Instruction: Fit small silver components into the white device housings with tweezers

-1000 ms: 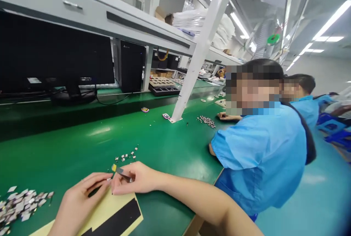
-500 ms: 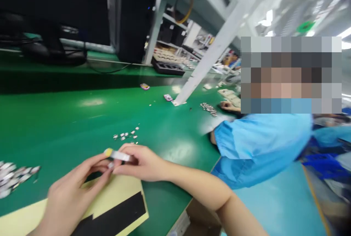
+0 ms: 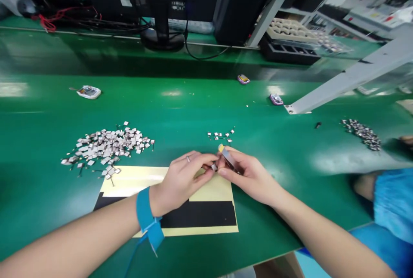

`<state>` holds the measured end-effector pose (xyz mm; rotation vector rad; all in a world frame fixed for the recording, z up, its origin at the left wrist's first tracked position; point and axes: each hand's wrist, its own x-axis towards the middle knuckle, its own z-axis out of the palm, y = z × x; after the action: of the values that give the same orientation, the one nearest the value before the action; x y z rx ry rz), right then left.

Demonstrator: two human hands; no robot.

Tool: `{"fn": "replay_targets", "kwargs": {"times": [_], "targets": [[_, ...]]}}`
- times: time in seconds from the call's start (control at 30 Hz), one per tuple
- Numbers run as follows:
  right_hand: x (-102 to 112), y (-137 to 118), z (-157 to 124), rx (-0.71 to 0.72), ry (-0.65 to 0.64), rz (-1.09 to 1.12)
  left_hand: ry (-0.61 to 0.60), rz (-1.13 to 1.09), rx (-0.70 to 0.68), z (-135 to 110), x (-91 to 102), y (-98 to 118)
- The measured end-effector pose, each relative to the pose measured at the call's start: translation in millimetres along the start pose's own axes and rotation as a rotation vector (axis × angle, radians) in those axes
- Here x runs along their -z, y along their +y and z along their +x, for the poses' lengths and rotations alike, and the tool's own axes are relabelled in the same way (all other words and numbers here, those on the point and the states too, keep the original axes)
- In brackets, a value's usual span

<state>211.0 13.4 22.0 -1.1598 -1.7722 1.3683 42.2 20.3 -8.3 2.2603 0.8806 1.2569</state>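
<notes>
My left hand [image 3: 179, 179], with a blue strap [image 3: 145, 211] on its wrist, pinches a small silvery square part [image 3: 214, 166] between thumb and fingertips. My right hand [image 3: 253, 177] is closed around a slim grey tool [image 3: 229, 157] with a yellow end [image 3: 221, 147]; its exact kind is unclear. The fingertips of both hands meet at the small part. Beneath my left hand lies a yellow sheet [image 3: 135, 179] with a black strip [image 3: 209, 213] across it. Just beyond my fingers, several small square parts with short leads [image 3: 218, 134] are scattered on the green table [image 3: 180, 110].
A heap of similar parts [image 3: 109, 144] lies at left, partly over the sheet. Small open devices [image 3: 88, 92] rest farther back. A monitor stand [image 3: 161, 37] and cables are behind. A slanted white post [image 3: 348, 71] stands at right, near a co-worker's blue sleeve [image 3: 393, 217].
My view has swung left and down from the co-worker toward the table, so the heap and whole sheet now show. Both hands keep their grips, fingertips still together.
</notes>
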Motion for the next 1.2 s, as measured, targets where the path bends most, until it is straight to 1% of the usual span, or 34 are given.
{"fn": "replay_targets", "kwargs": {"times": [0.1,0.17,0.27,0.37,0.47,0.63,0.77,1.03,1.2], "targets": [[-2,1,0,-0.027,0.028,0.006,-0.007,0.005,-0.047,-2,0.2,-2],[-3,0,0,-0.030,0.037,0.015,-0.007,0.009,-0.054,-2,0.4,-2],[-5,-1,0,-0.014,0.035,0.033,0.009,0.023,-0.034,-2,0.9,-2],[-6,-1,0,-0.027,0.040,0.047,0.020,0.036,-0.014,-2,1.7,-1],[-9,-1,1,-0.050,0.058,0.068,0.022,0.044,-0.022,-2,2.3,0],[-12,-1,1,-0.047,0.101,0.078,0.026,0.062,-0.034,-4,1.8,-1],[-13,0,2,-0.070,0.101,0.094,0.035,0.071,-0.053,-4,0.7,-3],[-17,1,0,-0.070,0.144,0.060,0.016,0.091,-0.025,-5,1.2,-2],[-18,-1,1,-0.153,0.158,0.040,0.000,0.083,-0.023,-6,-0.7,-3]]}}
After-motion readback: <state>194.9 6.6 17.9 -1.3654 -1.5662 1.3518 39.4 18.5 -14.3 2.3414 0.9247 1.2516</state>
